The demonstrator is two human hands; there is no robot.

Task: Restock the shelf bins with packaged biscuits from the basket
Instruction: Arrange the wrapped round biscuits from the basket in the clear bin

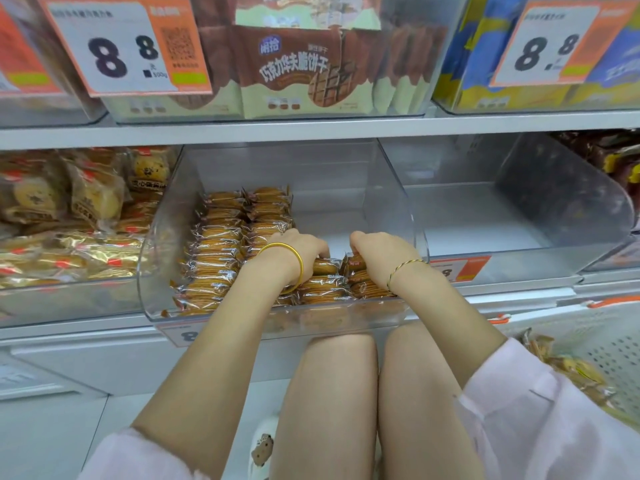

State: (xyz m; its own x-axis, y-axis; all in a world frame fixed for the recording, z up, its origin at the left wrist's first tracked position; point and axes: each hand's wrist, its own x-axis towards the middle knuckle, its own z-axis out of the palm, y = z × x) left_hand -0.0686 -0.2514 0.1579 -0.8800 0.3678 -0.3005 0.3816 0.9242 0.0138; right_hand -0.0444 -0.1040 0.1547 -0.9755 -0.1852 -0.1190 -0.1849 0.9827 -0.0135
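Reaching from a crouch into the clear shelf bin (391, 209), the person has both hands down on the front right rows of biscuit packs (216, 244). The left hand (296, 249), with a gold bangle (298, 271) at the wrist, curls its fingers over the top of one pack. The right hand (379, 254) curls likewise over the pack just beside it. Both sets of fingertips are hidden behind the knuckles, but the bent fingers look like a grasp on the packs, not a flat press.

The packs stand on edge in tight rows, probably so that more fit and the rows stay square. A grip from above suits that, because it lets the hands squeeze loose packs together and seat them upright.

The left and middle rows run well back into the bin. The right rows stop near the hands, with bare bin floor behind them, so the filling looks only partly done.

The white perforated basket (613, 344) sits at the lower right, close by the right arm, with more wrapped packets lying in it for the next handful.
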